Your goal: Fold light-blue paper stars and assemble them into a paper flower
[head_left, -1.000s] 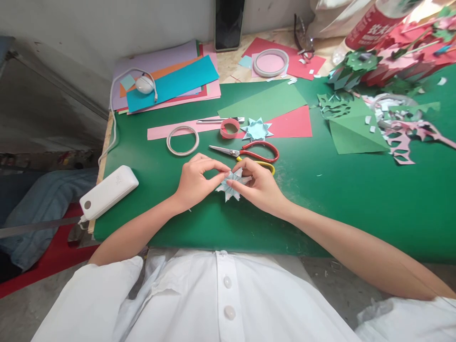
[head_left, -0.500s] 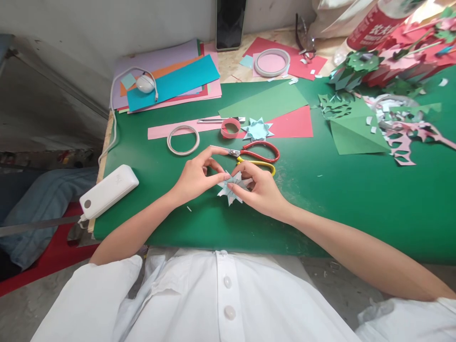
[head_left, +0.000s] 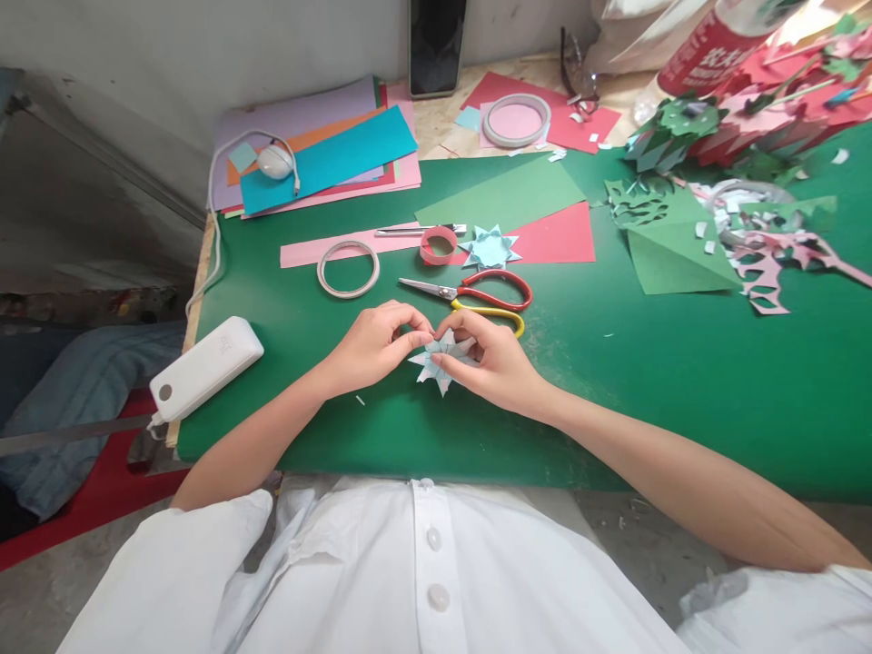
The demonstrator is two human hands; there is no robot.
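Observation:
A light-blue paper star (head_left: 436,368) with folded points and whitish tips is held just above the green tabletop. My right hand (head_left: 494,363) grips it from the right, thumb over its face and index finger behind its upper edge. The thumb and index finger of my left hand (head_left: 378,345) are pinched together at the star's upper left edge, close to my right fingertips. Just beyond my hands lie scissors (head_left: 470,295) with one red and one yellow handle. A second light-blue paper star (head_left: 490,247) rests flat behind them.
A tape roll (head_left: 348,269), a red paper ring (head_left: 438,245) and a utility knife (head_left: 419,231) lie farther back. At left is a white power bank (head_left: 206,370). Coloured sheets (head_left: 333,159) are stacked at the back left; green paper scraps (head_left: 681,254) lie right, near a bottle (head_left: 708,54).
My left fingertips have drawn in toward my right index finger at the star's upper edge. The star has turned slightly, and its left point now shows more.

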